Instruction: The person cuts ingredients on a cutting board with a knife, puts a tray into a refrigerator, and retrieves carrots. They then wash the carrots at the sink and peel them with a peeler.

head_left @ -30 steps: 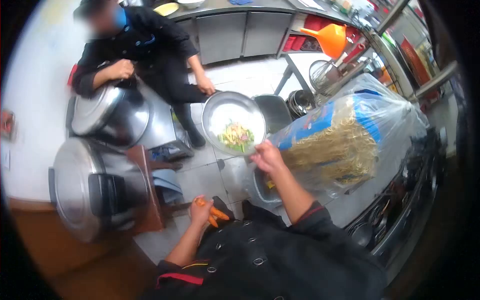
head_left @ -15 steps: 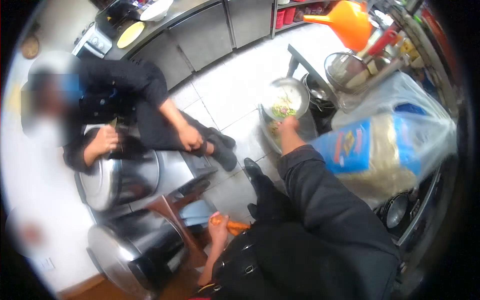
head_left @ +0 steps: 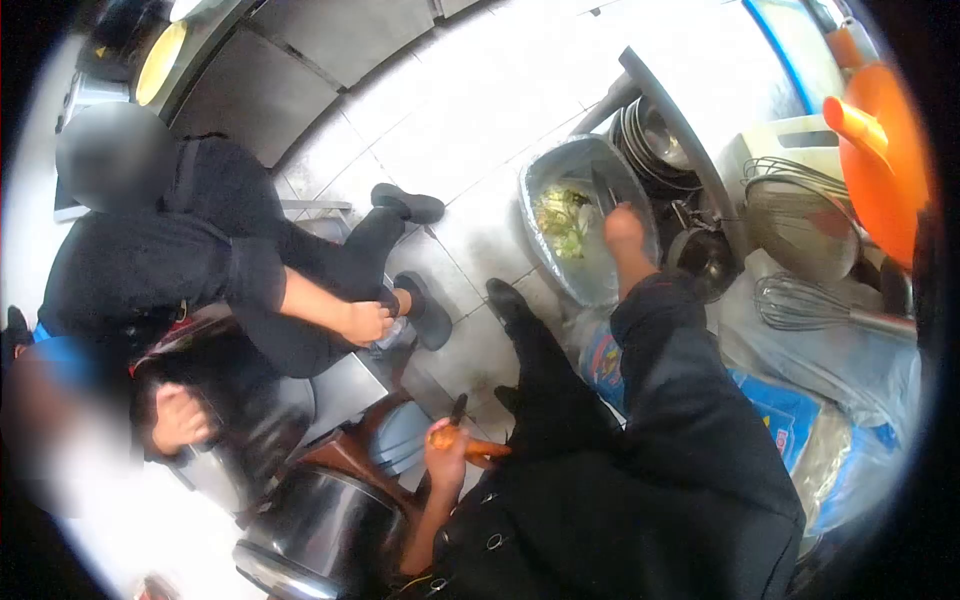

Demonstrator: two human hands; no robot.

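Orange carrots stick out of my left hand, which is closed around them low in front of my body. A short dark handle rises beside that hand. My right hand reaches over the right side of a lined bin, fingers closed. A thin dark and grey object extends from it over the bin; I cannot make out what it is. Pale green food scraps lie inside the bin. The metal bowl is not clearly visible.
A person in dark clothes sits at the left, legs reaching toward the middle. Stacked pans stand beside the bin. A whisk, an orange funnel and a plastic-wrapped bag are at the right. A large pot is lower left.
My right hand has moved from holding the bowl of scraps out in front to over the bin, where scraps now show. The co-worker's hand has left the bowl. The view has shifted; carrots remain in my left hand.
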